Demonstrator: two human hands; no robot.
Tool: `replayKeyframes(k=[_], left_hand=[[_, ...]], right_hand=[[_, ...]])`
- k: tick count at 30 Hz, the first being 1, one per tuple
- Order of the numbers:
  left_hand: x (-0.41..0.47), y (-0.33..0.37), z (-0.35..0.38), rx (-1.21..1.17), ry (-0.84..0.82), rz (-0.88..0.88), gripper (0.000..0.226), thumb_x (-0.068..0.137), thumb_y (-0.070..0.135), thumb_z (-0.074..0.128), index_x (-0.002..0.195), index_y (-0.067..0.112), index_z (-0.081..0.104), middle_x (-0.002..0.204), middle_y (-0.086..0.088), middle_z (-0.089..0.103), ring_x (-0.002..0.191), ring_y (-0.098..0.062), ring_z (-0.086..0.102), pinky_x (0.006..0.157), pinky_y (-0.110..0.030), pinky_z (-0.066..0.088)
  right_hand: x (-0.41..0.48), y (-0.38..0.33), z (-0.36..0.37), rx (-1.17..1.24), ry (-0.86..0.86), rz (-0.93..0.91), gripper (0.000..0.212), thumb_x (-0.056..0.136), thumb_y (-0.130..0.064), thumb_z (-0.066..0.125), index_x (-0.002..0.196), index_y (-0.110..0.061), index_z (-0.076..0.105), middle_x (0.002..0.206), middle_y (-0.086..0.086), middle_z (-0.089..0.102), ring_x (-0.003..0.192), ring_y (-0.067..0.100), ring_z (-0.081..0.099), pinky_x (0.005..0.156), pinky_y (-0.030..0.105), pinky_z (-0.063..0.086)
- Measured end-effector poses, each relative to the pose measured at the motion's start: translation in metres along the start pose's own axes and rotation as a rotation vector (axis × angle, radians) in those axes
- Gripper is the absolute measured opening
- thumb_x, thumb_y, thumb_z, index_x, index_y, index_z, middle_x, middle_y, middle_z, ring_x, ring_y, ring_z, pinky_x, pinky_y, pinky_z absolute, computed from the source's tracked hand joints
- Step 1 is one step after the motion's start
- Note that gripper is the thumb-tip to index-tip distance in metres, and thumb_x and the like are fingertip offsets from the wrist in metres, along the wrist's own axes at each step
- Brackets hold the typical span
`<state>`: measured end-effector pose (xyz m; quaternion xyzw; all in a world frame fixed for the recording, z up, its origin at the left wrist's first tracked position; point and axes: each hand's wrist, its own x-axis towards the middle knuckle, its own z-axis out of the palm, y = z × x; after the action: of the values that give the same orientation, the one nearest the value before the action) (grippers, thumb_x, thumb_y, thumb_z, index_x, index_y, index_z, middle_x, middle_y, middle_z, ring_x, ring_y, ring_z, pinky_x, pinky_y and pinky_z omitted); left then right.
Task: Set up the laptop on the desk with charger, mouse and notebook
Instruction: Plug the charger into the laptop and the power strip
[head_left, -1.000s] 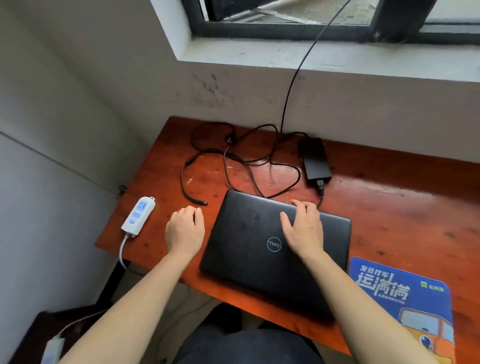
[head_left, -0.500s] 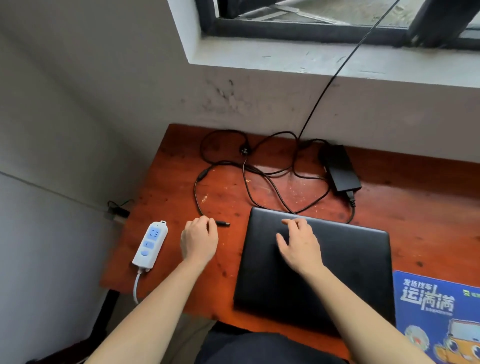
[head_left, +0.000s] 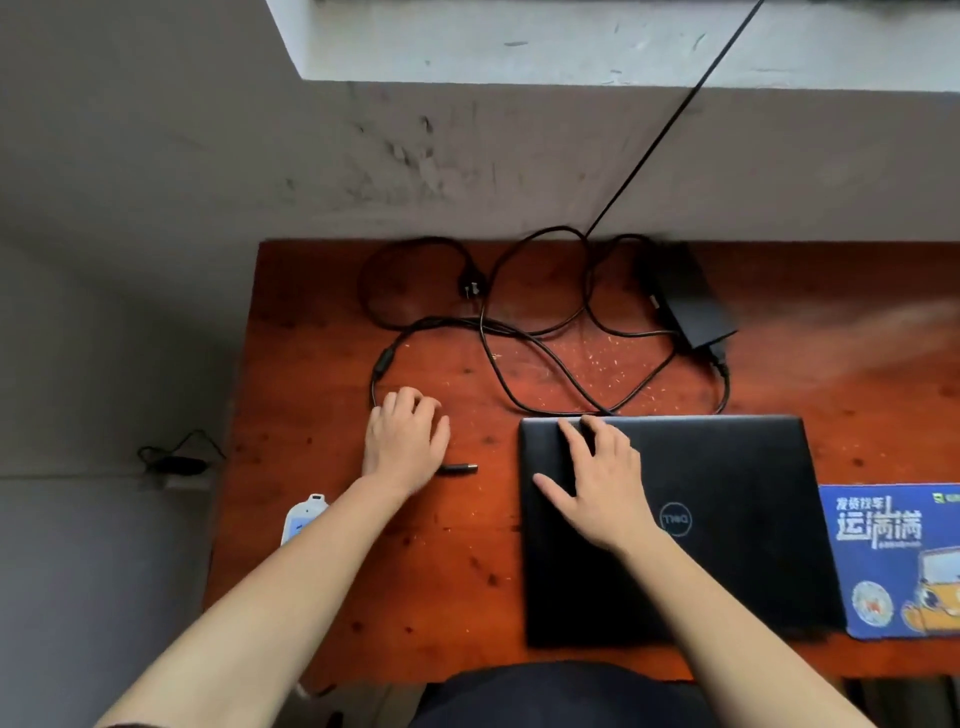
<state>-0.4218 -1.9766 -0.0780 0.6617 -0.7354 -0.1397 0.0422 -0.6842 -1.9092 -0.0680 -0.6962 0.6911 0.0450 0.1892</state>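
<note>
left hand (head_left: 405, 441) curled over charger cable (head_left: 545, 358), grip unclear | right hand (head_left: 597, 483) flat, open on shut laptop (head_left: 727, 519) | risk: tangled loops snag, dragging adapter (head_left: 691, 301) across bench (head_left: 311, 519)

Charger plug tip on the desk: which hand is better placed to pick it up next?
Left. The left hand rests right beside the charger plug tip, while the right hand lies flat on the closed laptop.

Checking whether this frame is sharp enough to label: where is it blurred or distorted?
Head view: the charger brick and the desk at far right are smeared; the left hand is slightly soft; the laptop logo reads clearly; wide-angle bending shows at the edges.
</note>
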Motion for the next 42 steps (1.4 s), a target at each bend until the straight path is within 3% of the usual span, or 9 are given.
replayKeyframes(k=[3, 6, 11, 15, 19, 26, 30, 34, 42], left_hand=[[-0.018, -0.001, 0.010, 0.060, -0.048, 0.100, 0.045, 0.091, 0.052, 0.052, 0.114, 0.017, 0.067, 0.116, -0.006, 0.060, 0.105, -0.026, 0.054, 0.088, -0.042, 0.044], [-0.047, -0.002, 0.016, 0.126, -0.148, 0.171, 0.061, 0.089, 0.065, 0.046, 0.132, 0.023, 0.057, 0.136, -0.010, 0.052, 0.127, -0.028, 0.045, 0.105, -0.048, 0.037], [-0.084, 0.017, 0.030, 0.008, -0.147, 0.022, 0.046, 0.094, 0.046, 0.058, 0.138, 0.029, 0.057, 0.155, -0.012, 0.039, 0.144, -0.031, 0.033, 0.117, -0.052, 0.029], [-0.089, 0.038, 0.038, -0.201, -0.026, -0.203, 0.029, 0.094, 0.024, 0.066, 0.122, 0.024, 0.070, 0.149, -0.008, 0.049, 0.141, -0.028, 0.040, 0.110, -0.049, 0.043], [-0.087, 0.049, 0.044, -0.146, 0.042, -0.241, 0.028, 0.095, 0.023, 0.064, 0.122, 0.021, 0.071, 0.146, -0.008, 0.052, 0.139, -0.027, 0.044, 0.107, -0.047, 0.046], [-0.097, 0.062, 0.055, -0.138, 0.112, -0.310, 0.039, 0.101, 0.023, 0.053, 0.139, 0.014, 0.055, 0.150, -0.006, 0.048, 0.143, -0.021, 0.037, 0.111, -0.031, 0.031], [-0.101, 0.059, 0.067, -0.123, 0.266, -0.210, 0.027, 0.097, 0.016, 0.059, 0.120, 0.006, 0.069, 0.135, -0.015, 0.061, 0.131, -0.031, 0.052, 0.106, -0.043, 0.046], [-0.101, 0.042, 0.072, -0.074, 0.403, -0.065, 0.023, 0.098, 0.021, 0.059, 0.112, 0.008, 0.073, 0.119, -0.015, 0.068, 0.111, -0.032, 0.061, 0.093, -0.041, 0.049], [-0.094, 0.023, 0.079, -0.229, 0.399, 0.127, 0.026, 0.097, 0.008, 0.062, 0.119, -0.003, 0.065, 0.104, -0.017, 0.064, 0.097, -0.032, 0.057, 0.086, -0.040, 0.050]], right_hand=[[-0.005, 0.003, 0.007, -0.055, -0.038, -0.030, 0.084, 0.092, -0.073, 0.025, 0.158, -0.020, 0.019, 0.160, 0.016, 0.017, 0.144, 0.034, 0.018, 0.116, 0.051, 0.022], [-0.008, 0.004, 0.014, -0.082, -0.086, -0.053, 0.085, 0.095, -0.071, 0.014, 0.160, -0.016, 0.008, 0.165, 0.016, -0.001, 0.151, 0.034, 0.003, 0.120, 0.052, 0.013], [-0.008, 0.010, 0.021, -0.094, -0.079, -0.125, 0.086, 0.097, -0.071, 0.019, 0.158, -0.011, 0.014, 0.166, 0.018, -0.004, 0.154, 0.032, -0.006, 0.121, 0.059, 0.003], [-0.008, 0.015, 0.028, -0.077, -0.045, -0.187, 0.094, 0.091, -0.078, 0.025, 0.159, -0.013, 0.017, 0.166, 0.019, -0.003, 0.154, 0.034, -0.005, 0.120, 0.062, 0.005], [-0.006, 0.018, 0.039, -0.044, 0.068, -0.223, 0.111, 0.081, -0.089, 0.028, 0.158, -0.010, 0.018, 0.166, 0.021, 0.001, 0.154, 0.035, -0.001, 0.121, 0.062, 0.003], [-0.006, 0.021, 0.046, -0.063, 0.154, -0.259, 0.110, 0.083, -0.088, 0.026, 0.158, -0.008, 0.017, 0.165, 0.023, 0.000, 0.154, 0.036, -0.003, 0.121, 0.062, 0.003], [-0.007, 0.021, 0.050, -0.064, 0.203, -0.245, 0.109, 0.082, -0.089, 0.027, 0.158, -0.011, 0.018, 0.165, 0.022, 0.002, 0.154, 0.033, -0.003, 0.121, 0.061, 0.004], [-0.007, 0.021, 0.049, -0.064, 0.265, -0.233, 0.108, 0.082, -0.089, 0.030, 0.158, -0.013, 0.020, 0.166, 0.021, 0.006, 0.154, 0.031, 0.000, 0.122, 0.060, 0.006], [-0.011, 0.014, 0.051, -0.081, 0.328, -0.194, 0.103, 0.081, -0.085, 0.040, 0.156, -0.016, 0.027, 0.166, 0.015, 0.015, 0.155, 0.026, 0.008, 0.123, 0.056, 0.009]])
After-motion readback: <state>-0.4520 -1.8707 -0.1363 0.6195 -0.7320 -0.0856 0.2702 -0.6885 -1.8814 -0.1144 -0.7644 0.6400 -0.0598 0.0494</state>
